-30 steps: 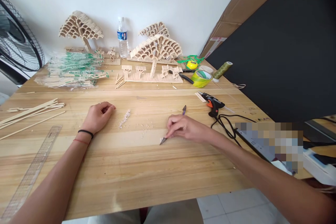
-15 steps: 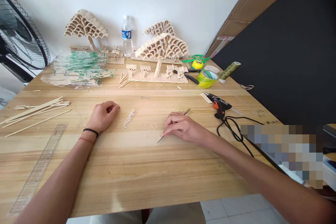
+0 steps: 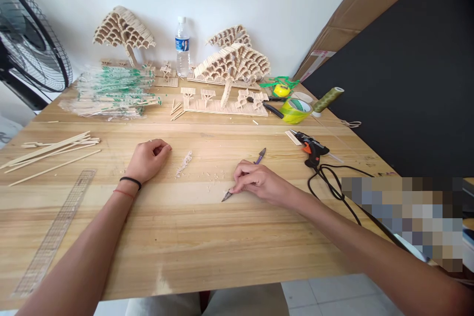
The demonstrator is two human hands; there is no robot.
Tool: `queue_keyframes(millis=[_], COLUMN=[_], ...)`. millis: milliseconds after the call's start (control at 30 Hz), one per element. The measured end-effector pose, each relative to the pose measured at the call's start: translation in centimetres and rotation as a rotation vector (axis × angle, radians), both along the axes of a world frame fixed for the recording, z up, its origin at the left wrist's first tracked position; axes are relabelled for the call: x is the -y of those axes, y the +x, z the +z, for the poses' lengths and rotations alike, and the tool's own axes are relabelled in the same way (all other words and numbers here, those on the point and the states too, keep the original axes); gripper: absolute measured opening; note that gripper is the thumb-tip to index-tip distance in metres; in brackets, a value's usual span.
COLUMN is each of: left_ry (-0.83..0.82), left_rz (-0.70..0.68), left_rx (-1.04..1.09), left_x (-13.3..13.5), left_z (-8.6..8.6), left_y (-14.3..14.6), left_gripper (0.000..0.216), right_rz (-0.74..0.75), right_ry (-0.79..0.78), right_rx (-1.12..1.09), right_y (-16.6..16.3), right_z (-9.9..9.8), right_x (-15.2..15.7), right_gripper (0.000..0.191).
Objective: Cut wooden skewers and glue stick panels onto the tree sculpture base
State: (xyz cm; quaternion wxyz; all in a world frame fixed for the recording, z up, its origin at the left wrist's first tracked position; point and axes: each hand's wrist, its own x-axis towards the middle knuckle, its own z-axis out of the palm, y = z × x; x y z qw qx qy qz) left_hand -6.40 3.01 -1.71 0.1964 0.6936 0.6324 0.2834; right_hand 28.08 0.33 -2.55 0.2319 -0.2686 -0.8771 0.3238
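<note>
My right hand (image 3: 254, 180) pinches a slim craft knife (image 3: 260, 156) with dark pointed ends and a purple part near its middle. The knife slants over the wooden table, one tip pointing down toward the wood and the other sticking up past my knuckles. To its left lie small pale scraps (image 3: 213, 177) scattered on the surface. My left hand (image 3: 148, 160) rests on the table with its fingers curled in, and nothing shows inside. A small heap of whitish shavings (image 3: 184, 164) lies just right of it.
Wooden sticks (image 3: 52, 153) and a clear ruler (image 3: 55, 229) are at left. A glue gun (image 3: 313, 150) with a looped cord lies at right. Behind stand stick-built tree models (image 3: 232, 66), bagged sticks (image 3: 111, 89), a bottle (image 3: 182, 52), yellow tape (image 3: 296, 111) and a fan (image 3: 29, 39).
The craft knife has turned in my right fingers, from a thin edge-on line to showing its broad flat side. My left hand stays in place; the view has shifted slightly.
</note>
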Motion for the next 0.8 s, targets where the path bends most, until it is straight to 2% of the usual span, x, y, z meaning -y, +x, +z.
queue_keyframes(millis=[167,300,467,667,800], left_ry=[0.001,-0.008,-0.005,-0.013,-0.009], left_rz=[0.007,0.006,0.005,-0.005,-0.004], left_rx=[-0.015,-0.023,-0.022,-0.017,-0.029], left_x=[0.0,0.0,0.1,0.1,0.0], left_z=[0.1,0.2,0.3,0.4,0.3], left_y=[0.2,0.3,0.1,0.1,0.2], left_gripper=[0.038,0.038,0.039,0.038,0.039], right_rz=[-0.008,-0.017,-0.060,0.024,0.016], right_ry=[-0.066,-0.117,-0.084,-0.147,-0.147], right_rx=[-0.018,-0.011,-0.012,-0.010,0.020], right_y=[-1.1,-2.4,-3.4,-0.8,0.0], right_z=[-0.4,-0.6,-0.5,0.4,0.4], right_x=[-1.2,-2.5,-3.2,-0.8,0.8], right_gripper=[0.038,0.030,0.026,0.039,0.043])
